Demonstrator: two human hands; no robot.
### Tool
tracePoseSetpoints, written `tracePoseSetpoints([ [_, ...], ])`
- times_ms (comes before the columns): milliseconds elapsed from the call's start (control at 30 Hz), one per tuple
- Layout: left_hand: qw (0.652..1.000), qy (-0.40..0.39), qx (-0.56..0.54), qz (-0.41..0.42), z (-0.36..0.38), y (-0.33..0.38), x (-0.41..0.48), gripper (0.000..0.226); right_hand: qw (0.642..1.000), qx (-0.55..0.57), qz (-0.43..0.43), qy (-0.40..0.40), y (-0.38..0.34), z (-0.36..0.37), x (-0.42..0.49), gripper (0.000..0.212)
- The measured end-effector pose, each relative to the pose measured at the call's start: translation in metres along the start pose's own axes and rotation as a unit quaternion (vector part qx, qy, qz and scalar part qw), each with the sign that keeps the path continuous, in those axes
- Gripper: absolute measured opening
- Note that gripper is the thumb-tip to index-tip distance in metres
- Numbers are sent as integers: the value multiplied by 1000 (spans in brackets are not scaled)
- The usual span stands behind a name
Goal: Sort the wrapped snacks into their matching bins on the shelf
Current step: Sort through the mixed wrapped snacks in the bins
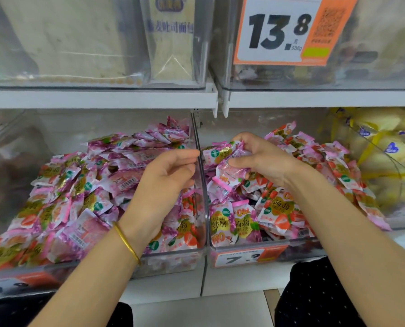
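Two clear plastic bins sit side by side on the lower shelf. The left bin [198, 252] is heaped with purple-and-pink wrapped snacks [97, 185], with a few strawberry-printed ones near its front. The right bin [298, 246] holds mostly red strawberry-printed snacks [276, 213] mixed with some purple ones. My right hand [265, 159] hovers over the right bin and grips a bunch of purple-wrapped snacks [229, 159]. My left hand [168, 178], a gold bangle on its wrist, hangs over the left bin's right side with loosely curled fingers holding nothing.
A clear divider wall [200, 161] separates the two bins. Further right stands a bin of yellow wrapped cakes [385, 147]. The upper shelf [102, 97] carries bins of bread and a 13.8 price tag [279, 31]. A 7.9 price label [243, 257] fronts the right bin.
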State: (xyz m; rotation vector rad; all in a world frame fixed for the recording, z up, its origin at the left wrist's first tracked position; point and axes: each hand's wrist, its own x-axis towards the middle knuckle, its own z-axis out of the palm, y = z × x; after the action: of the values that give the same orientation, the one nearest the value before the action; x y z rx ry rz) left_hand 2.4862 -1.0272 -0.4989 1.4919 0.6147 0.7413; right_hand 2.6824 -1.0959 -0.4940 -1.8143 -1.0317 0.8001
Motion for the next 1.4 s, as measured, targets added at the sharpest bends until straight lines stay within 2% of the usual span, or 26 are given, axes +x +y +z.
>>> tracePoseSetpoints([
  [167, 1000, 0, -1, -1, 1, 1, 0, 28, 995, 72, 13, 65, 2, -9, -1, 32],
  [267, 1000, -1, -1, -2, 0, 2, 0, 28, 995, 64, 33, 73, 3, -12, -5, 33],
  [467, 1000, 1, 1, -1, 0, 3, -1, 28, 983, 136, 95, 81, 2, -17, -7, 61],
  [533, 1000, 2, 6, 3, 1, 3, -1, 28, 986, 111, 103, 76, 3, -20, -8, 57],
  [633, 1000, 2, 11, 5, 1, 3, -1, 29, 988, 68, 108, 85, 0, -24, -11, 25],
  [700, 1000, 0, 14, 6, 2, 3, -1, 30, 990, 47, 106, 80, -2, -31, -11, 17],
  [800, 1000, 1, 21, 11, 2, 3, -1, 30, 995, 26, 92, 4, -9, -32, -12, 19],
  [933, 999, 7, 35, 14, 5, 2, 0, 28, 991, -86, 50, -89, -16, 3, -6, 44],
  [1000, 998, 9, 62, 28, 5, 2, 0, 27, 993, -84, 28, -76, -14, 10, -5, 50],
  [1067, 990, 12, 129, 63, 4, 4, -1, 26, 999, -34, 28, -31, -14, -3, -7, 40],
  [1167, 940, 14, 295, 168, 6, 14, -2, 25, 999, -31, 27, 29, -13, -35, -8, 17],
  [1267, 854, -39, 461, 238, 23, 27, 8, 25, 988, -157, -1, 1, -13, -38, -4, 4],
  [1400, 701, -179, 680, 118, 49, 33, 29, 20, 940, -321, 2, -114, -5, -14, 10, 30],
])
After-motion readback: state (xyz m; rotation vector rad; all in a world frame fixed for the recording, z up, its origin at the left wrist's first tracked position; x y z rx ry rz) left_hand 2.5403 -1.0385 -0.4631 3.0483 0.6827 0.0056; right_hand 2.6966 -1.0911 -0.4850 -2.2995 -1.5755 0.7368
